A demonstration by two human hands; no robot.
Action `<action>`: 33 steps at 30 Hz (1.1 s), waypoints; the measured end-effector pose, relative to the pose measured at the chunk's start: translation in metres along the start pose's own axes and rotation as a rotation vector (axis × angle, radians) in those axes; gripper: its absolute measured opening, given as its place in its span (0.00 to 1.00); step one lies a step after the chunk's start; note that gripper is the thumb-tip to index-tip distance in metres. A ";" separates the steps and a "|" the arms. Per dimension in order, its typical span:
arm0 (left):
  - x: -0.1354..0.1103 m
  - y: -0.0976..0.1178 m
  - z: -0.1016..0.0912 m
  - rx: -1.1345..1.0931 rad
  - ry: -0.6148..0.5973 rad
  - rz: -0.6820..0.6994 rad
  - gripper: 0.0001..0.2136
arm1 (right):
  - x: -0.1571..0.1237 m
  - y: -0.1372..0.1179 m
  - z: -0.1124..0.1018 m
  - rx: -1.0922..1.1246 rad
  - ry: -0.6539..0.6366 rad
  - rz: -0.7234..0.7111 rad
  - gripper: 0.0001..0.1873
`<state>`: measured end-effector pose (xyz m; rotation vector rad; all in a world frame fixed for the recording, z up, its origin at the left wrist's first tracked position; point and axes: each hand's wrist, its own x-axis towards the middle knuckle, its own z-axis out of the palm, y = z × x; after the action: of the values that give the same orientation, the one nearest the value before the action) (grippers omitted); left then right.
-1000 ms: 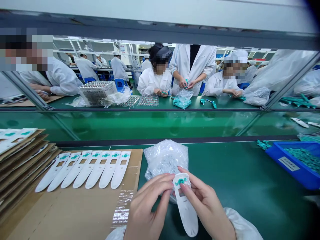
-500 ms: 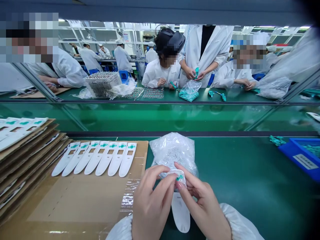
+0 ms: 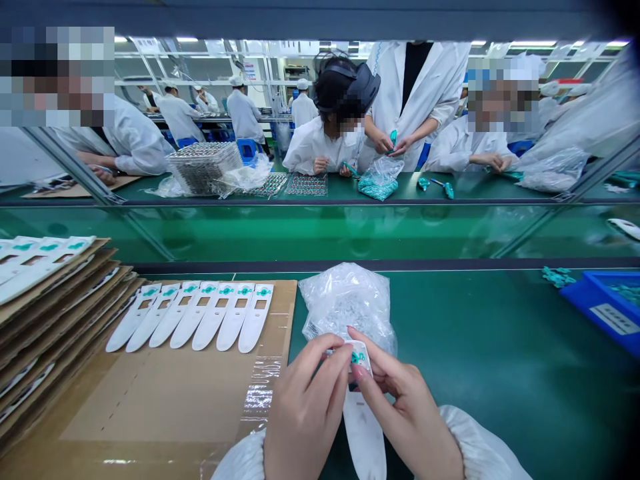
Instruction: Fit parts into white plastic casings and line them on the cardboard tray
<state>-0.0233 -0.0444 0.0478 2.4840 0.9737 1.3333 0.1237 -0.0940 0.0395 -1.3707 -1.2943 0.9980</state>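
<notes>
Both my hands hold one white plastic shell (image 3: 364, 427) with a teal button pad near its top, just above the green bench. My left hand (image 3: 305, 413) pinches the shell's top end from the left, fingers closed on it. My right hand (image 3: 405, 417) grips the same end from the right, thumb and fingers pressed on the teal pad. Directly behind my hands lies a clear plastic bag (image 3: 345, 303) of small parts. To the left, several matching white shells (image 3: 193, 317) lie side by side on a cardboard sheet (image 3: 150, 400).
A stack of cardboard sheets with more shells (image 3: 45, 293) rises at the far left. A blue bin (image 3: 603, 313) of teal parts stands at the right edge. Beyond a green conveyor (image 3: 320, 230), people in white coats work at the opposite bench.
My view has tilted down and the hands have drawn closer together on the shell's top end. The shell now hangs more steeply, its lower end nearer me.
</notes>
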 end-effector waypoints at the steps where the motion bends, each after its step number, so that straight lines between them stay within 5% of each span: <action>1: -0.002 -0.001 0.000 0.010 0.005 0.019 0.12 | 0.000 -0.001 0.000 0.000 0.004 -0.005 0.30; 10: 0.002 0.002 -0.004 -0.203 0.004 -0.118 0.11 | -0.002 0.000 0.000 -0.015 -0.016 -0.028 0.29; 16: 0.008 0.000 -0.007 -0.565 -0.055 -0.508 0.07 | -0.004 0.003 -0.001 0.005 -0.026 -0.115 0.25; 33: 0.007 0.007 -0.008 -0.578 -0.129 -0.470 0.06 | -0.009 0.006 0.001 0.047 0.040 -0.165 0.18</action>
<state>-0.0241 -0.0466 0.0603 1.7519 0.9036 1.0860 0.1229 -0.1021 0.0330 -1.2210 -1.3226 0.8784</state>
